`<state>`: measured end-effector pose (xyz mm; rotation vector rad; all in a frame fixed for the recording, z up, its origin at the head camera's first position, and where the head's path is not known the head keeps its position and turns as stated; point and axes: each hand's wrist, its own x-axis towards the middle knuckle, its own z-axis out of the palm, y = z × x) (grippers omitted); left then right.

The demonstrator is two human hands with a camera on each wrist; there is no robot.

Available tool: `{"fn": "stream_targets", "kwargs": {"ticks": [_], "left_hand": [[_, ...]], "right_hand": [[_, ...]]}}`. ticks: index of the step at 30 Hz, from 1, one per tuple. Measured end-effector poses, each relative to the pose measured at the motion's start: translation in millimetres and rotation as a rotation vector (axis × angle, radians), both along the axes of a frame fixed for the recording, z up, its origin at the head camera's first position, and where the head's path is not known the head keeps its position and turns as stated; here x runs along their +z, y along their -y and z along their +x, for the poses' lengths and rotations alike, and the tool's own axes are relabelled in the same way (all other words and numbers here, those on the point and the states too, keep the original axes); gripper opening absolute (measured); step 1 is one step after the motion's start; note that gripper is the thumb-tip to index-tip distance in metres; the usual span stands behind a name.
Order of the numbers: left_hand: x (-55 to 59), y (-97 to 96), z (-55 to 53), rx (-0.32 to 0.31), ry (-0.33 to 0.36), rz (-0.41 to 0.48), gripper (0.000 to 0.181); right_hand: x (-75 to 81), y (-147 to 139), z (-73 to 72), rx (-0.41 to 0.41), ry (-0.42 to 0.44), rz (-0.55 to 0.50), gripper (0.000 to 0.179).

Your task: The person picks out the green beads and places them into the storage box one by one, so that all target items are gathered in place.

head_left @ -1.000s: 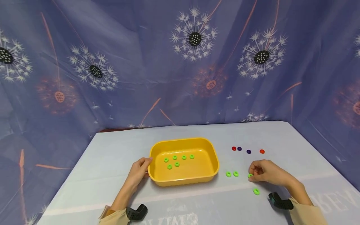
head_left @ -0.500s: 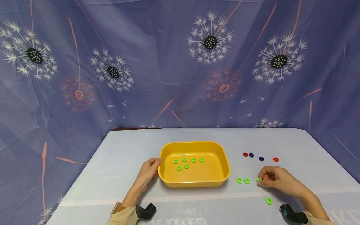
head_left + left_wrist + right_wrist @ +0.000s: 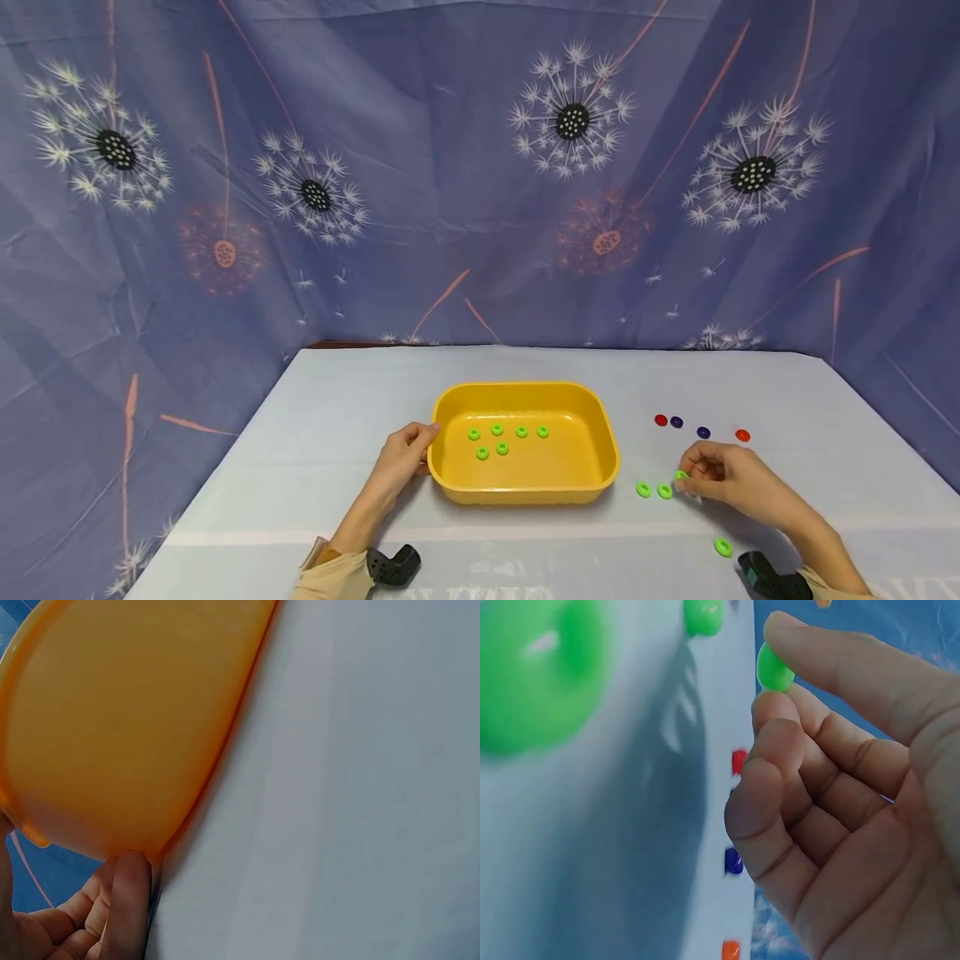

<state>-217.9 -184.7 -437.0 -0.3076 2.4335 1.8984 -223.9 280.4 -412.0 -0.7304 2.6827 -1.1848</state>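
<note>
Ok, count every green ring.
10: six green rings in the yellow tray, two rings right of it on the table, one ring pinched in the right hand, one ring lower in the head view. Others may be hidden.

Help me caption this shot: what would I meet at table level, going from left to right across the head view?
Left hand, yellow tray, leftmost loose green ring, red bead, first purple bead, second purple bead, front green ring, orange bead.

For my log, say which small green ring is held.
The small green ring pinched by the right hand; other green rings lie in the yellow tray or on the white table.
</note>
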Motion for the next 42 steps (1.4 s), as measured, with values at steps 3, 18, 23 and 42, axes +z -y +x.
{"fn": "stream_targets", "kwargs": {"ticks": [3, 18, 23, 42], "left_hand": [[-0.1, 0.4, 0.3, 0.004, -0.005, 0.006, 0.038], [-0.9, 2.1, 4.1, -0.002, -0.02, -0.004, 0.04], [-2.6, 3.6, 7.4, -0.012, -0.021, -0.018, 0.044], [0.3, 3.1, 7.8, -0.04, -0.047, -0.014, 0.044]], "right_hand": [[7.2, 12, -8.2, 0.018, -0.011, 0.015, 0.017], [70.9, 93, -64.4, 0.222, -0.099, 0.186, 0.016], [82.5, 132, -76.0, 0.339, -0.127, 0.269, 0.015], [79.6, 238, -79.5, 0.537, -0.004, 0.758, 0.017]]}}
